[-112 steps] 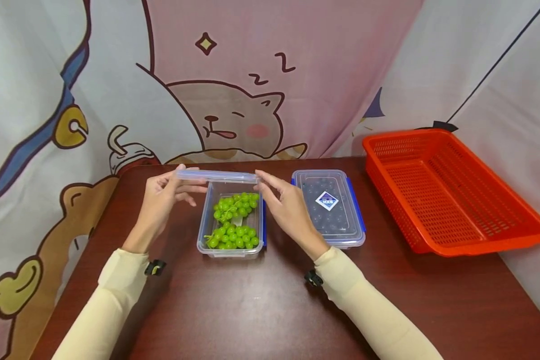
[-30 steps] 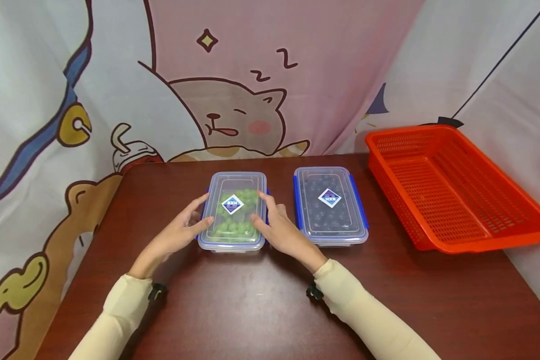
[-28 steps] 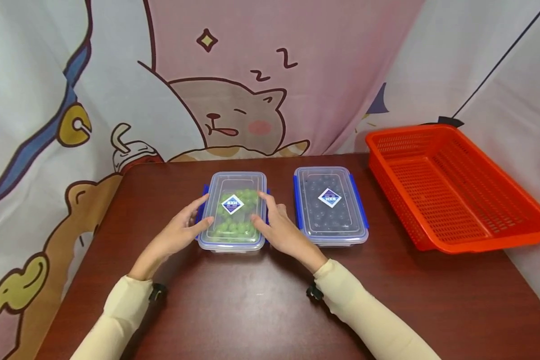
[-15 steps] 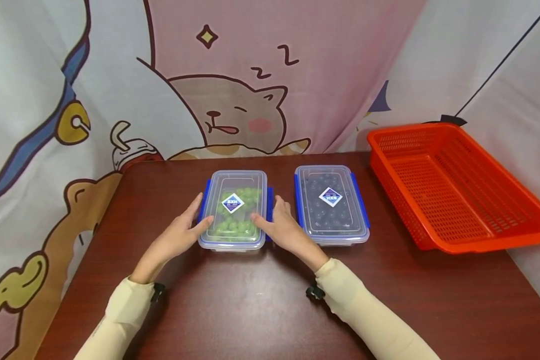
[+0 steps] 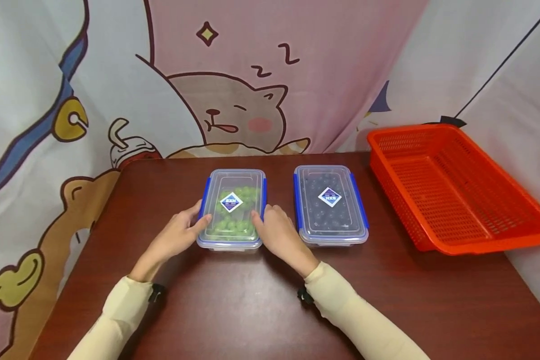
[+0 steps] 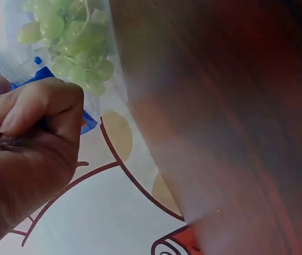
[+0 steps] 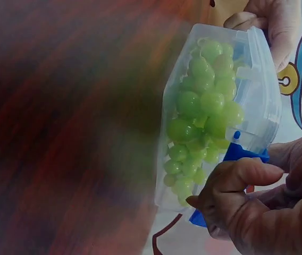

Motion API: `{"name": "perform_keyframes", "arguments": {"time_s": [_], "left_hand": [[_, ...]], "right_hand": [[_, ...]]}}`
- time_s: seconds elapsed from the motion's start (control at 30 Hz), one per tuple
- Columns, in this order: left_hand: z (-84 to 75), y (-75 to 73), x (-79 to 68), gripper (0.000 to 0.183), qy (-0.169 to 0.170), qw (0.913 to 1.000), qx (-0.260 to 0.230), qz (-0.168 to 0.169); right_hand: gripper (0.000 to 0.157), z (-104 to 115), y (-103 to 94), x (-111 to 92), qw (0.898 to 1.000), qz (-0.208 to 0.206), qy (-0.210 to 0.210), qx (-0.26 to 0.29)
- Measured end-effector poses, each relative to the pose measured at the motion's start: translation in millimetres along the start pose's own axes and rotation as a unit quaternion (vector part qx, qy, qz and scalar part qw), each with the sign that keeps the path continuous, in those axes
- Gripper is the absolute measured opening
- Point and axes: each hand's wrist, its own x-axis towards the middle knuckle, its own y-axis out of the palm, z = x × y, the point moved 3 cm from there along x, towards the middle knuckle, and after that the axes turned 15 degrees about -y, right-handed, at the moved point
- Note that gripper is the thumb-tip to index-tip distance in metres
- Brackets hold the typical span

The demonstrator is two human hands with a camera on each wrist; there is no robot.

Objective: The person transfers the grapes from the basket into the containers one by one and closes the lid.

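Note:
A clear food container (image 5: 231, 230) of green grapes (image 5: 243, 195) sits on the table with its lid on and its blue side latches folded down. My left hand (image 5: 175, 232) grips its left side, thumb on the lid's edge; the left wrist view shows the curled fingers (image 6: 34, 106) against the blue latch (image 6: 89, 122). On the opposite side my right hand (image 5: 279, 232) holds the container, thumb on the lid rim and fingers bent over the right latch (image 7: 241, 152). The grape bunches show through the clear wall in both wrist views.
A second lidded container (image 5: 330, 220) with dark round fruit stands just right of my right hand. Further right is an orange-red perforated basket (image 5: 400, 215). The dark brown table (image 5: 247, 305) meets a cartoon-printed curtain (image 5: 342, 75) at the back.
Earlier both hands held the lid above the uncovered grapes; now it lies on the container. Since half a second ago, the right latch has swung down and my right fingers have curled over it.

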Motion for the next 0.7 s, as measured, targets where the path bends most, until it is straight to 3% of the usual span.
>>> {"name": "perform_keyframes", "arguments": {"time_s": [0.13,0.23,0.3,0.4,0.47,0.57,0.7], "left_hand": [[-5.4,1.2,-0.7,0.065,-0.004,0.9991,0.036,-0.02],[-12.2,1.7,-3.3,0.065,0.001,0.9927,0.102,-0.065],[-17.2,2.5,-5.3,0.062,0.017,0.9804,0.163,-0.109],[-25.3,5.1,-7.7,0.057,0.063,0.9501,0.247,-0.179],[-29.6,8.1,-8.6,0.056,0.095,0.9319,0.282,-0.207],[-35.6,12.3,-9.2,0.063,0.124,0.9155,0.312,-0.223],[-44.3,19.1,-7.6,0.073,0.146,0.904,0.338,-0.217]], "right_hand": [[0.041,8.4,-5.6,-5.3,0.999,-0.008,0.0,-0.037],[0.035,10.9,-9.5,-10.3,0.997,-0.027,-0.04,-0.063],[0.032,12.9,-12.2,-13.6,0.991,-0.049,-0.094,-0.084],[0.034,15.4,-16.7,-19.1,0.975,-0.08,-0.182,-0.104],[0.041,15.5,-18.6,-23.0,0.966,-0.08,-0.22,-0.11],[0.046,12.2,-20.6,-28.2,0.961,-0.057,-0.244,-0.113],[0.046,4.3,-27.0,-33.0,0.955,-0.04,-0.261,-0.138]]}}
